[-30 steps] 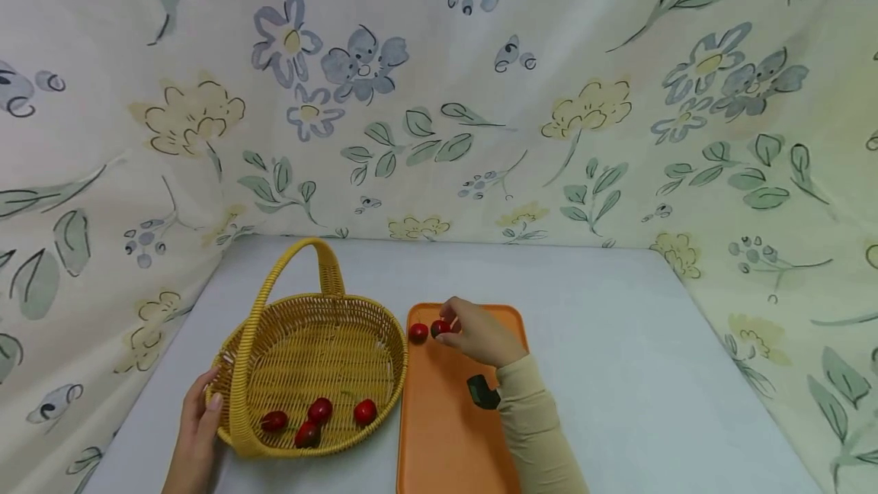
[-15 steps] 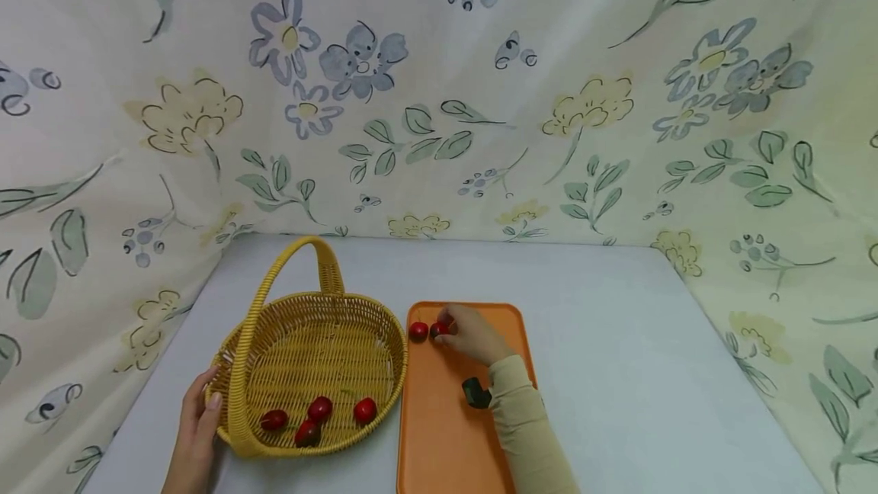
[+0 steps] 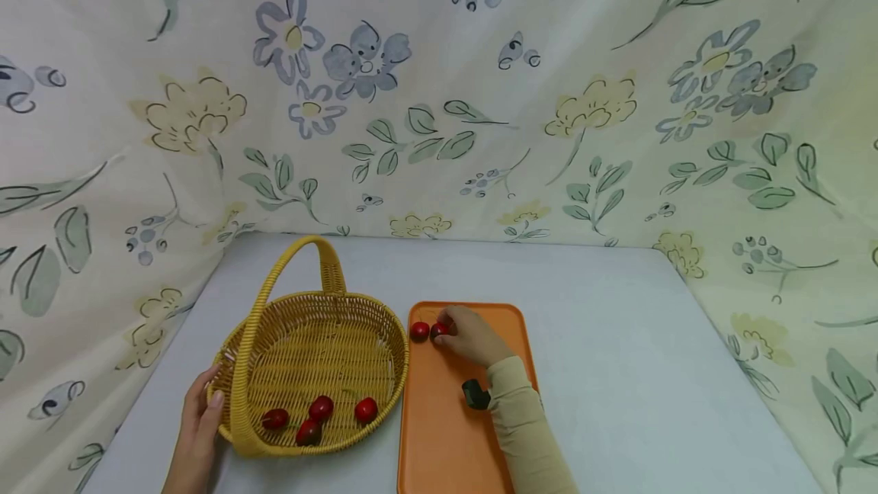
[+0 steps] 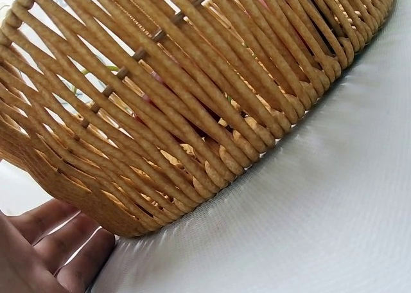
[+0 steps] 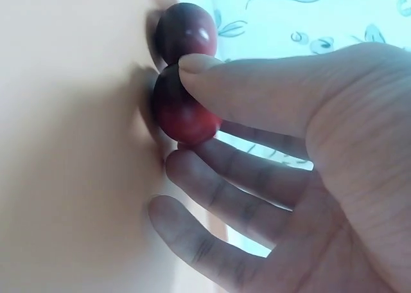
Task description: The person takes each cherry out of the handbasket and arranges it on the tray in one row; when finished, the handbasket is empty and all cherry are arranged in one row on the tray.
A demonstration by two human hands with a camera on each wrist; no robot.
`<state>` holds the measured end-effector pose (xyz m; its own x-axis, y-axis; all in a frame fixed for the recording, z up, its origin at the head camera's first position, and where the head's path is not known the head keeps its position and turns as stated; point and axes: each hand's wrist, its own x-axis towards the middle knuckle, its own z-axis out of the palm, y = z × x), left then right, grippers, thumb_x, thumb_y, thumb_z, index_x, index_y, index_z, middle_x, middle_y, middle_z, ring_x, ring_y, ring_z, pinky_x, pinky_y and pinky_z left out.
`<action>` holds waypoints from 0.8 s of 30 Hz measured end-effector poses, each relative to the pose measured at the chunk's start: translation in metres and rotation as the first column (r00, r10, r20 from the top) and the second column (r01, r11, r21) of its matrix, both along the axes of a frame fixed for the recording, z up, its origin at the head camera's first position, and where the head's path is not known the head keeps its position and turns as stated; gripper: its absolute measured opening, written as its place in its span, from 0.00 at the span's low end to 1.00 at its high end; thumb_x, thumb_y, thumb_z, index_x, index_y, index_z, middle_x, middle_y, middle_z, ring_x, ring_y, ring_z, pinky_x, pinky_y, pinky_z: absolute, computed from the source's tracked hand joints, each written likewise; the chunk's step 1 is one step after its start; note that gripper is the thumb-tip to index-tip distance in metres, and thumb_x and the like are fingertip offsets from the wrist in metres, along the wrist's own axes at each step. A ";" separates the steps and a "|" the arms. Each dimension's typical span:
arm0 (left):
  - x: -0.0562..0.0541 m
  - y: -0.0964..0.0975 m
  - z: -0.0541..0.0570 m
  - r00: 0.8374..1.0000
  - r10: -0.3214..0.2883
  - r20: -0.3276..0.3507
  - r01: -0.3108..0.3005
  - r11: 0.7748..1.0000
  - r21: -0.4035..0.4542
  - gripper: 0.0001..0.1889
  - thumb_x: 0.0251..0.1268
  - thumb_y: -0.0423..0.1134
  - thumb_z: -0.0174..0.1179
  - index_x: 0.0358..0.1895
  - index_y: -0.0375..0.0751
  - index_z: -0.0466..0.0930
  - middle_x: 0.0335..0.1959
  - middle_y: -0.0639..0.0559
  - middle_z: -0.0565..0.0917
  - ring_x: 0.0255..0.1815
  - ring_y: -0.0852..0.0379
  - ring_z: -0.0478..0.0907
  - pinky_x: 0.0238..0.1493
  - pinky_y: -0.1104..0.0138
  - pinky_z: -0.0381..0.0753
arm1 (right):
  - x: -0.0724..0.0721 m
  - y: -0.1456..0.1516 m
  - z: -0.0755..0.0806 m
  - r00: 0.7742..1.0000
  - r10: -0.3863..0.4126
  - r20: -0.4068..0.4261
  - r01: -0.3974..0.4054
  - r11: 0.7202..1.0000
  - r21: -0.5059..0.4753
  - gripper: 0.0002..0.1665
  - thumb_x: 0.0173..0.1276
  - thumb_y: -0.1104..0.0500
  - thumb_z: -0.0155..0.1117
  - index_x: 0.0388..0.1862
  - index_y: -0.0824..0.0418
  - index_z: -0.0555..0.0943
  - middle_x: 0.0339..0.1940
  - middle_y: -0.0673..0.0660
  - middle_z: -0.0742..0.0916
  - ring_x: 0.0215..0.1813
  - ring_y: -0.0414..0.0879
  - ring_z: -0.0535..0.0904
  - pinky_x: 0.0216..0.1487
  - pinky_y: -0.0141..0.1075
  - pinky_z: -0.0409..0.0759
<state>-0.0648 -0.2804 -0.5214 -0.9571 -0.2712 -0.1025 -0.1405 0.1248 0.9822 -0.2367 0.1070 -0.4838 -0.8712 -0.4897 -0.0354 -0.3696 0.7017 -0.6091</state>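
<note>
My right hand (image 3: 469,335) pinches a dark red cherry (image 5: 186,110) between the thumb and a finger partly hidden behind it, at the far left corner of the orange tray (image 3: 449,418). Beside it, touching or nearly so, a second cherry (image 3: 420,332) lies on the tray. In the right wrist view the other fingers (image 5: 199,241) spread below the fruit. On the left, my left hand (image 3: 197,429) rests against the outer side of the yellow wicker basket (image 3: 322,349), thumb near the handle's base. Several cherries (image 3: 321,408) lie at the basket's near side.
The basket's tall arched handle (image 3: 274,280) rises above its left part. Basket and tray stand side by side on a white table (image 3: 604,372). A floral cloth (image 3: 439,97) hangs behind and at the sides. A small dark device (image 3: 475,395) sits at my right wrist.
My right wrist and forearm have shifted slightly left and lower, while the fingertips stay at the same cherry. The left hand and basket keep their place.
</note>
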 end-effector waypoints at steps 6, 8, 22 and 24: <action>-0.001 0.000 0.001 1.000 0.014 0.005 -0.014 1.000 -0.008 0.27 0.78 0.52 0.35 0.75 0.66 0.39 0.78 0.60 0.30 0.75 0.54 0.19 0.69 0.43 0.22 | 0.001 0.000 0.014 0.999 -0.013 0.050 0.015 0.999 -0.032 0.24 0.66 0.57 0.66 0.58 0.65 0.72 0.50 0.61 0.80 0.50 0.52 0.78 0.49 0.45 0.77; -0.001 -0.001 0.000 1.000 0.018 0.009 -0.018 1.000 -0.014 0.27 0.78 0.53 0.35 0.75 0.66 0.39 0.78 0.59 0.30 0.75 0.53 0.19 0.69 0.42 0.22 | 0.004 -0.002 0.025 0.999 0.002 0.037 0.000 0.999 -0.039 0.27 0.67 0.56 0.65 0.61 0.65 0.71 0.53 0.62 0.79 0.52 0.53 0.77 0.49 0.44 0.77; 0.000 -0.001 0.003 0.999 0.020 0.036 -0.019 1.000 -0.006 0.28 0.78 0.54 0.35 0.75 0.68 0.39 0.78 0.56 0.27 0.76 0.49 0.20 0.68 0.39 0.24 | 0.057 -0.097 0.085 0.871 0.469 -0.144 -0.395 0.844 0.362 0.19 0.67 0.56 0.64 0.57 0.56 0.77 0.50 0.51 0.83 0.47 0.38 0.79 0.44 0.25 0.76; 0.001 -0.001 0.003 0.999 0.018 0.037 -0.018 1.000 0.003 0.28 0.78 0.54 0.35 0.76 0.67 0.38 0.78 0.55 0.27 0.75 0.49 0.20 0.68 0.39 0.24 | 0.062 -0.108 0.078 0.845 0.526 -0.095 -0.452 0.799 0.396 0.17 0.66 0.58 0.65 0.54 0.55 0.79 0.48 0.49 0.84 0.45 0.37 0.79 0.44 0.24 0.75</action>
<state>-0.0643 -0.2814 -0.5179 -0.9475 -0.2881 -0.1389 -0.1794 0.1190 0.9766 -0.1744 -0.0014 -0.4057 -0.5250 -0.8389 -0.1437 -0.8031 0.5441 -0.2429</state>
